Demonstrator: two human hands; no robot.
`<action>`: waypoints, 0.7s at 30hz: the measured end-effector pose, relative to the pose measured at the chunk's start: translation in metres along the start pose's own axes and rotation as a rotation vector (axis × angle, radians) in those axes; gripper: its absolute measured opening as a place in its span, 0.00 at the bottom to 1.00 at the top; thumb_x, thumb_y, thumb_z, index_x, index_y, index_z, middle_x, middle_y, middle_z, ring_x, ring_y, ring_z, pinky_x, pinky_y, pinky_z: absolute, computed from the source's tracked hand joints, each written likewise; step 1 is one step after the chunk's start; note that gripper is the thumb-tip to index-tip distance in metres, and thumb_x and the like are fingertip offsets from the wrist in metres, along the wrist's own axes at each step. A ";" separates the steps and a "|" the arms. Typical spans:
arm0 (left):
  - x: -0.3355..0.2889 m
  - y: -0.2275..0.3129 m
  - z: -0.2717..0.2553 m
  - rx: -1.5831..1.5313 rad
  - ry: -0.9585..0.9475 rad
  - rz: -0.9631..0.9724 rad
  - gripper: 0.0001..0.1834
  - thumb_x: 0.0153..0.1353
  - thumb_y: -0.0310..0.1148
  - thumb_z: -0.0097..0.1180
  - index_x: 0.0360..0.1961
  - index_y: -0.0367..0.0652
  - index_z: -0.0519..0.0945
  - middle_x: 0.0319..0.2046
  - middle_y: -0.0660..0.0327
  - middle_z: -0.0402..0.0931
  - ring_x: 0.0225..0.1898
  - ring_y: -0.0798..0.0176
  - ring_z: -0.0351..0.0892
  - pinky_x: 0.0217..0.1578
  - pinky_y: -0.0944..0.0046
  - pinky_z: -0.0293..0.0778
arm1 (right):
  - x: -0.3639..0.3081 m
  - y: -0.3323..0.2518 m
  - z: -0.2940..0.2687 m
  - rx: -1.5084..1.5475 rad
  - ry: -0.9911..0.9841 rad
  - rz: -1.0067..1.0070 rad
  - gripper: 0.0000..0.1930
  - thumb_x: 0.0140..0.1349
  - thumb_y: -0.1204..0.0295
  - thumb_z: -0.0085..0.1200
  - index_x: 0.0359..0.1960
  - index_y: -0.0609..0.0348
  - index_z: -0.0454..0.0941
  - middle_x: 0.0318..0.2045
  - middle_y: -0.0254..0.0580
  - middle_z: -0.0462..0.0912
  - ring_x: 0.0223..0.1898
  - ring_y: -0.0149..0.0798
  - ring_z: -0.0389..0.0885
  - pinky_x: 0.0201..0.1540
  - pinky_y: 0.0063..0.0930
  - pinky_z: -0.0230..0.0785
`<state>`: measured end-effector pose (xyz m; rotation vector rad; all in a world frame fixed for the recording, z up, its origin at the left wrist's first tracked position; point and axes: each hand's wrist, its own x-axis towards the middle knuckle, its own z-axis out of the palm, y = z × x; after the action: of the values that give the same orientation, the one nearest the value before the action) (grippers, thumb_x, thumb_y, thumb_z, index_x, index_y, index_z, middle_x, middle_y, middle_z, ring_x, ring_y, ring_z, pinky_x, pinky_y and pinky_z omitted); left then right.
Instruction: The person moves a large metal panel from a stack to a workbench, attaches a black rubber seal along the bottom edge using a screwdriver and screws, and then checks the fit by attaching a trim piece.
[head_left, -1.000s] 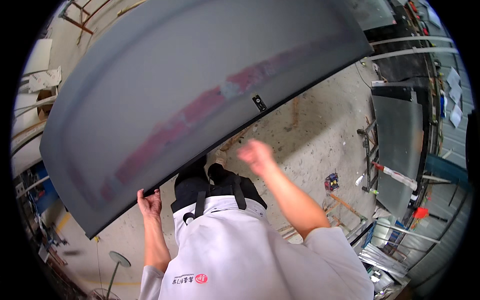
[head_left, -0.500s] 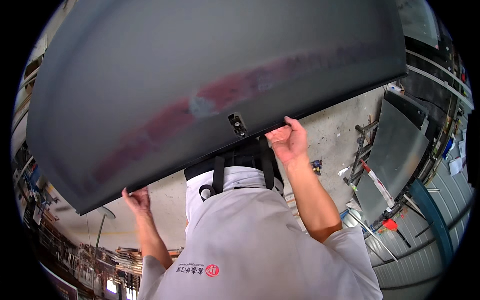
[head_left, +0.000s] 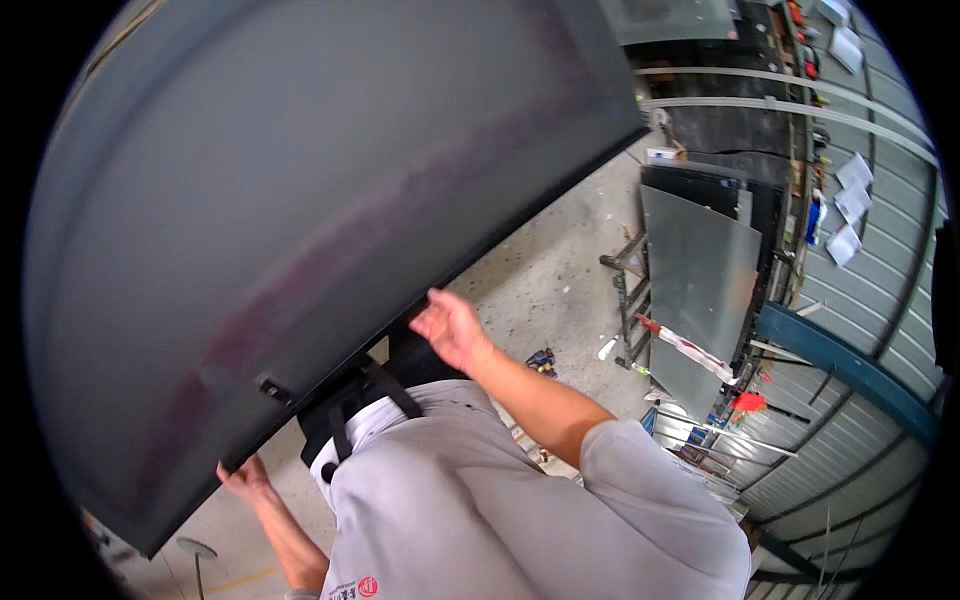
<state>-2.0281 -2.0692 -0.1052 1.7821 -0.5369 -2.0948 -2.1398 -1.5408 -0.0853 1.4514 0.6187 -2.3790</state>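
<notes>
A large dark grey panel (head_left: 330, 150), like a door leaf, fills the upper left of the head view, its near edge slanting up to the right. A faded purplish band crosses its face, and a small black fitting with a metal part (head_left: 273, 389) is set near that edge. Near the panel's lower left corner, my left hand (head_left: 247, 478) is closed on the edge, with its fingers partly hidden beneath. Further up the same edge, my right hand (head_left: 453, 330) grips the panel, thumb on top and fingers curled at the rim.
To the right, a grey sheet (head_left: 700, 270) leans beside a dark metal rack (head_left: 630, 290). A white-and-red tube (head_left: 690, 350) lies across the sheet. On the floor are a power tool (head_left: 541, 361) and a small white bottle (head_left: 608, 347). A teal beam (head_left: 850, 375) stands far right.
My view has turned, and the panel now sits further left with its edge slanting more steeply. Both hands stay on that edge and appear lower left in the picture.
</notes>
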 end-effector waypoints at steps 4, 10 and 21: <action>0.020 0.005 -0.004 -0.012 0.038 0.031 0.26 0.59 0.33 0.53 0.57 0.30 0.71 0.60 0.48 0.71 0.60 0.45 0.70 0.63 0.43 0.64 | 0.020 -0.155 -0.012 0.067 0.065 -0.249 0.12 0.64 0.67 0.50 0.45 0.59 0.75 0.43 0.43 0.83 0.47 0.42 0.80 0.52 0.36 0.72; 0.057 0.017 -0.019 0.121 0.077 0.156 0.24 0.60 0.42 0.55 0.50 0.34 0.77 0.50 0.52 0.79 0.48 0.49 0.78 0.51 0.53 0.75 | 0.033 -0.229 -0.011 0.066 0.091 -0.444 0.16 0.65 0.68 0.51 0.52 0.63 0.72 0.50 0.43 0.79 0.54 0.40 0.76 0.58 0.34 0.67; 0.069 0.021 -0.061 0.584 -0.181 0.327 0.28 0.68 0.40 0.48 0.61 0.28 0.65 0.59 0.49 0.69 0.58 0.52 0.70 0.62 0.56 0.67 | 0.036 -0.222 -0.024 -0.065 0.125 -0.525 0.19 0.71 0.68 0.49 0.58 0.66 0.65 0.59 0.45 0.73 0.60 0.40 0.71 0.62 0.37 0.63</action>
<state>-1.9787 -2.1245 -0.1626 1.6215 -1.5072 -1.9948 -2.2383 -1.3369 -0.0798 1.5675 1.2278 -2.6166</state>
